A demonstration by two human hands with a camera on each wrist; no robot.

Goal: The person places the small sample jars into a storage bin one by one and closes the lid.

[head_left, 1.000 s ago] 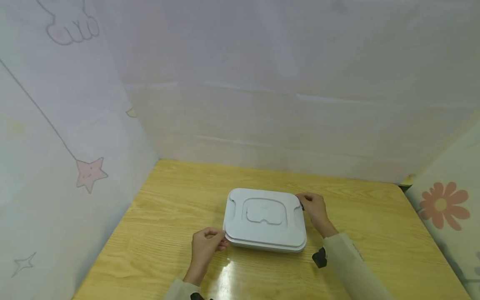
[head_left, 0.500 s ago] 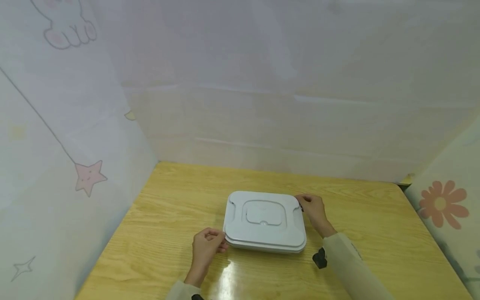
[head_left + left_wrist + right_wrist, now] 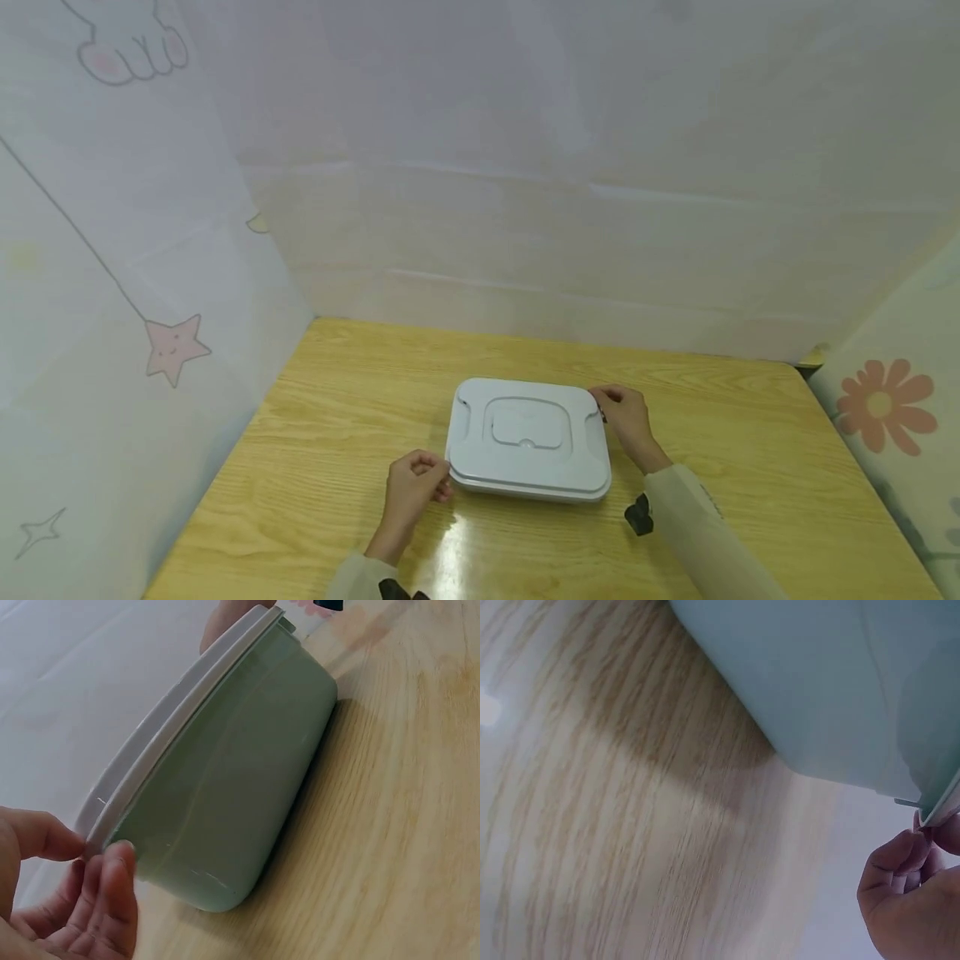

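Note:
A rectangular storage box with a pale green body and a white lid sits on the wooden table. The lid lies on top, with a raised panel in its middle. At the near left corner my left hand pinches the lid's rim, thumb above and fingertips below, as the left wrist view shows. My right hand pinches the rim at the far right corner. In the right wrist view the right fingers hold the lid's edge beside a small tab. What is inside the box is hidden.
The wooden table extends around the box on every side. Pale sheets with printed drawings, a star and a flower among them, stand at the left, back and right. A black wrist device sits near the right cuff.
Both hands keep their hold on the lid's corners, and the box stays in place. Only the head view shifts slightly.

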